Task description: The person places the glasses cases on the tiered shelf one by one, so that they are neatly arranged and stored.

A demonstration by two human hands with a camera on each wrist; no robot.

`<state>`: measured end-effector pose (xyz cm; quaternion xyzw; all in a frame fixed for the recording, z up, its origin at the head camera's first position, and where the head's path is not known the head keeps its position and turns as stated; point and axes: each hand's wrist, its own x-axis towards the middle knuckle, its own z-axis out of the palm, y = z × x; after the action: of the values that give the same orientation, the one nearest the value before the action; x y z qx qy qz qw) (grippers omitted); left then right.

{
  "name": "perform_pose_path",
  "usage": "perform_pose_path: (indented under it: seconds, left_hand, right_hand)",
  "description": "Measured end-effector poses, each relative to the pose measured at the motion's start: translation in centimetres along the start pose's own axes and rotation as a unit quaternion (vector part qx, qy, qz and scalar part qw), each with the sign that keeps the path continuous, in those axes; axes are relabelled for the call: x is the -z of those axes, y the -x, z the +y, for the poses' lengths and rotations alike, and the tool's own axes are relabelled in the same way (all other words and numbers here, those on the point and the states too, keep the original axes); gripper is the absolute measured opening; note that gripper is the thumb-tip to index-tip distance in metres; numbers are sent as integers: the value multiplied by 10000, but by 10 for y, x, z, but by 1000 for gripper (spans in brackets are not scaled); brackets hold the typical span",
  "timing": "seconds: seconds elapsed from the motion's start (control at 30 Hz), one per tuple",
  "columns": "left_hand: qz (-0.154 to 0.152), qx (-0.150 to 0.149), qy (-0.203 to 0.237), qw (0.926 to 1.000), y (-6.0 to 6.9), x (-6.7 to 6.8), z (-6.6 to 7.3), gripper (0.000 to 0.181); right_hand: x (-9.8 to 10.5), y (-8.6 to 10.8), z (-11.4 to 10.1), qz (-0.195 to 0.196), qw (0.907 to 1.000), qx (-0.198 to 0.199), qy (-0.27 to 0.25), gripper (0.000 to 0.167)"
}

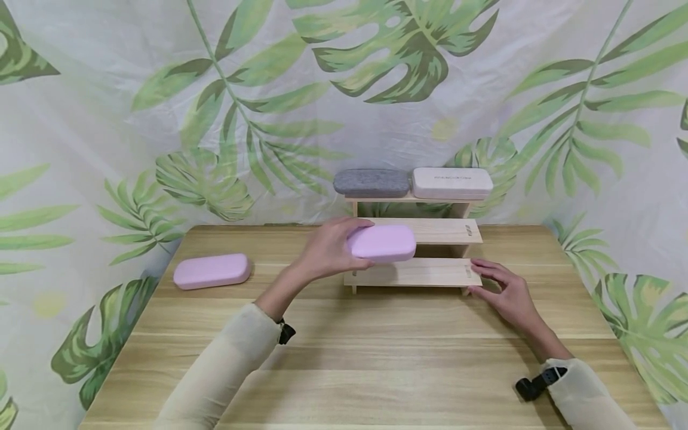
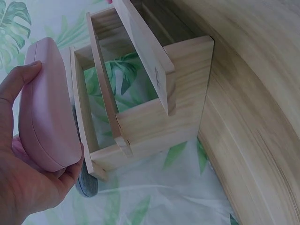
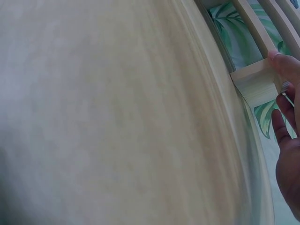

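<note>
My left hand point(image 1: 330, 248) grips a pink glasses case point(image 1: 383, 243) by its left end and holds it in the air before the stepped wooden shelf point(image 1: 414, 273). In the left wrist view the thumb lies on one face of the case point(image 2: 49, 103), with fingers beneath it. At the shelf's lower right corner, my right hand point(image 1: 507, 292) pinches the end of the bottom board between thumb and fingers. A grey glasses case point(image 1: 371, 182) and a white glasses case point(image 1: 452, 183) lie side by side on the top tier.
Another pink glasses case point(image 1: 212, 271) lies on the left of the wooden table point(image 1: 344, 370). The shelf stands near the table's back edge. Behind it hangs a leaf-patterned cloth point(image 1: 269, 119). Each wrist wears a black strap with a small device.
</note>
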<state>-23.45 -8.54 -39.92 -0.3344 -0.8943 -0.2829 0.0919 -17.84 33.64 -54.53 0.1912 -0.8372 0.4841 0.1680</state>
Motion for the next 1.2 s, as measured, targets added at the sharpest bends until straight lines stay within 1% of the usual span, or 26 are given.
perform_pose_path:
  seconds: [0.23, 0.37, 0.47, 0.67, 0.8, 1.0, 1.2]
  left_hand:
    - [-18, 43, -154, 9999, -7, -7, 7, 76]
    - [-76, 103, -209, 9997, -13, -10, 11, 77]
    - [-123, 134, -217, 9996, -16, -13, 13, 77]
    - [-148, 95, -200, 9996, -23, -17, 18, 76]
    - [-169, 152, -239, 9995, -29, -21, 20, 76]
    - [-312, 269, -268, 9988, -40, -29, 23, 76]
    - [-422, 355, -218, 9982, -49, -32, 30, 76]
  right_hand:
    - [-1, 0, 1, 34, 9999, -1, -140, 52]
    - [-1, 0, -1, 52, 9998, 15, -186, 52]
    - [-1, 0, -2, 46, 9997, 0, -227, 52]
    - [-1, 0, 0, 51, 9997, -63, -236, 51]
    - [-1, -1, 1, 40, 9997, -91, -245, 50]
    - [0, -1, -1, 7, 9998, -137, -110, 49]
    - [0, 0, -2, -12, 9997, -202, -140, 49]
